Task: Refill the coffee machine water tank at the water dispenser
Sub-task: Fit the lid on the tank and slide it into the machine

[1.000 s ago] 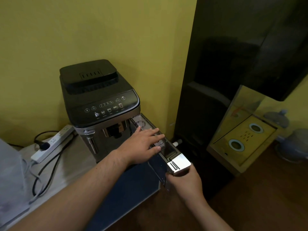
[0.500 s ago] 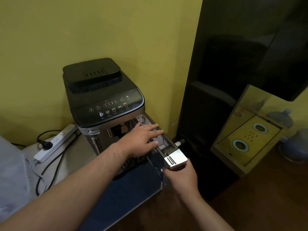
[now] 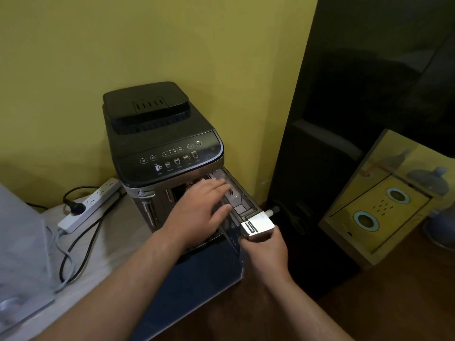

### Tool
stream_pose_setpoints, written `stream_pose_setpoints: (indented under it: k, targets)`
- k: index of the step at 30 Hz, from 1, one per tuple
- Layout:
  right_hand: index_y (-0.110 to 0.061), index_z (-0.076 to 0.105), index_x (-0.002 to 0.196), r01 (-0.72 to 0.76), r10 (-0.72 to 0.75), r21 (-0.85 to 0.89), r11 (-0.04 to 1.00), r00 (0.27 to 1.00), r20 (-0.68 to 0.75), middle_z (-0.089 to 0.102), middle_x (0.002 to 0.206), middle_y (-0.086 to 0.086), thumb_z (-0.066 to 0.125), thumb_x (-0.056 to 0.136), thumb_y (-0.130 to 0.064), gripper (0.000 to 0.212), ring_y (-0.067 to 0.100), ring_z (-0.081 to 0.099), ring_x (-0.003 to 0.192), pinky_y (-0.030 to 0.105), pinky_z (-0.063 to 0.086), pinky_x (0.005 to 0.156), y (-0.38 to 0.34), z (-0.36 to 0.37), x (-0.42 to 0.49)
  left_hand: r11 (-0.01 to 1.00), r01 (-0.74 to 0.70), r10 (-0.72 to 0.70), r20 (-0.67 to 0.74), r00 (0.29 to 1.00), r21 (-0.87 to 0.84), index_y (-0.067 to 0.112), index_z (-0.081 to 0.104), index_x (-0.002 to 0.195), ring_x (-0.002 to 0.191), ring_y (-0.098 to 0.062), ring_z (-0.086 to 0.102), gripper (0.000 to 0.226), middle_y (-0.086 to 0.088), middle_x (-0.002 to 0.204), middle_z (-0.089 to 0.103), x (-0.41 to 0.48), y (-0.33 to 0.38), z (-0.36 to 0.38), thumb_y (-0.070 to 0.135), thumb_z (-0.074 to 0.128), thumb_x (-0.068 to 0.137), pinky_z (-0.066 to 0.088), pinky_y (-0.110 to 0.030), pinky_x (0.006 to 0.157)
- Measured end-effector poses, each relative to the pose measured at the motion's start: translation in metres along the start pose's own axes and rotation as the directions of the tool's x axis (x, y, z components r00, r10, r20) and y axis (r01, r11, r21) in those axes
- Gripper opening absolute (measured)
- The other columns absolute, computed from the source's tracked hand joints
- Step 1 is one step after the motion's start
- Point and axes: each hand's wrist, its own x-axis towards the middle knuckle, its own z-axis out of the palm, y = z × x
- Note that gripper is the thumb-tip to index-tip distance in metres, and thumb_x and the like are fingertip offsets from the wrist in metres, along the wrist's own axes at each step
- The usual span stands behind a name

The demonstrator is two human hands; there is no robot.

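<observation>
Head view — water tank [image 3: 237, 212] in right hand [image 3: 264, 249]

I had only the one view, from the camera worn on the head. It looked forward and steeply down, so the top of the coffee machine [image 3: 157, 134] sat near the middle of the frame, close below me. Both forearms ran in from the bottom edge, the left hand [image 3: 199, 212] and right hand [image 3: 264, 247] meeting close in front of the lens. The wide angle bowed the yellow wall [image 3: 172, 45] behind, took in the power strip [image 3: 91, 205] at left and the dark cabinet [image 3: 357, 119] at right. No second view overlapped it.
</observation>
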Motion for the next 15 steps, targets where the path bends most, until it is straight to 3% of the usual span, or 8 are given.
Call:
stream_pose_setpoints:
  k: [1,3,5,8,9,11,13,15]
  targets:
    - [-0.038,0.051,0.090,-0.002,0.002,-0.004,1.000,1.000,0.005,0.063,0.090,-0.015,0.084,0.068,-0.010,0.048,-0.003,0.058,0.080,0.010,0.042,0.055,0.000,0.001,0.002,0.999,0.034,-0.032,-0.151,0.988,0.011,0.015,0.051,0.139,0.137,-0.023,0.039,0.058,-0.006,0.144,0.050,-0.011,-0.001,-0.008,0.047,0.045,0.091,0.027,-0.045,0.115]
    - [-0.037,0.051,0.088,-0.003,0.004,-0.015,1.000,1.000,0.016,0.061,0.088,-0.016,0.083,0.070,-0.009,0.047,-0.003,0.057,0.078,0.010,0.041,0.055,0.001,0.002,0.005,0.985,0.175,-0.160,-0.407,0.899,0.000,0.011,0.052,0.136,0.134,-0.029,0.037,0.057,-0.011,0.141,0.048,-0.031,-0.010,-0.022,0.043,0.056,0.088,0.029,-0.046,0.110]
    - [-0.035,0.051,0.095,-0.013,0.014,-0.019,1.000,1.000,0.023,0.060,0.089,-0.016,0.083,0.071,-0.010,0.047,-0.003,0.056,0.077,0.009,0.041,0.052,0.002,0.003,0.007,0.924,0.371,-0.363,-0.518,0.775,-0.092,0.010,0.040,0.144,0.141,-0.032,0.027,0.070,-0.014,0.150,0.035,-0.042,-0.019,-0.035,0.040,0.065,0.087,0.025,-0.047,0.111]
    - [-0.030,0.052,0.102,-0.021,0.022,-0.044,0.999,0.999,0.024,0.062,0.091,-0.012,0.083,0.071,-0.012,0.047,-0.002,0.057,0.076,0.009,0.041,0.048,0.005,0.006,0.008,0.716,0.583,-0.698,-0.396,0.597,-0.384,0.015,0.010,0.156,0.150,-0.025,0.007,0.103,-0.009,0.164,0.008,-0.038,-0.047,-0.047,0.045,0.072,0.080,0.011,-0.038,0.115]
    - [-0.030,0.052,0.103,-0.017,0.018,-0.049,0.999,1.000,0.023,0.062,0.091,-0.012,0.083,0.071,-0.012,0.048,-0.002,0.057,0.076,0.009,0.041,0.049,0.006,0.007,0.008,0.652,0.608,-0.756,-0.331,0.564,-0.454,0.016,0.007,0.156,0.150,-0.024,0.010,0.110,-0.008,0.164,0.009,-0.034,-0.060,-0.048,0.050,0.074,0.076,0.012,-0.039,0.116]
    - [-0.031,0.052,0.101,-0.014,0.015,-0.058,0.998,1.000,0.023,0.062,0.092,-0.012,0.084,0.070,-0.012,0.049,-0.002,0.056,0.077,0.010,0.041,0.053,0.005,0.008,0.011,0.615,0.597,-0.779,-0.277,0.563,-0.514,0.021,0.017,0.154,0.143,-0.025,0.031,0.113,-0.005,0.158,0.031,-0.030,-0.073,-0.048,0.061,0.075,0.065,0.030,-0.048,0.114]
    - [-0.032,0.053,0.100,-0.010,0.011,-0.050,0.999,1.000,0.019,0.063,0.093,-0.011,0.085,0.068,-0.013,0.049,0.000,0.059,0.080,0.011,0.041,0.057,0.006,0.010,0.015,0.628,0.577,-0.767,-0.292,0.571,-0.522,0.023,0.032,0.146,0.129,-0.017,0.047,0.098,0.002,0.145,0.048,-0.028,-0.073,-0.048,0.055,0.078,0.066,0.042,-0.040,0.105]
    - [-0.028,0.056,0.105,0.000,0.001,-0.062,0.998,1.000,0.018,0.065,0.098,-0.006,0.086,0.065,-0.015,0.052,0.008,0.063,0.087,0.013,0.045,0.061,0.011,0.010,0.019,0.648,0.530,-0.747,-0.321,0.582,-0.547,0.027,0.040,0.140,0.117,-0.009,0.051,0.081,0.007,0.135,0.055,-0.027,-0.067,-0.048,0.039,0.081,0.071,0.044,-0.031,0.097]
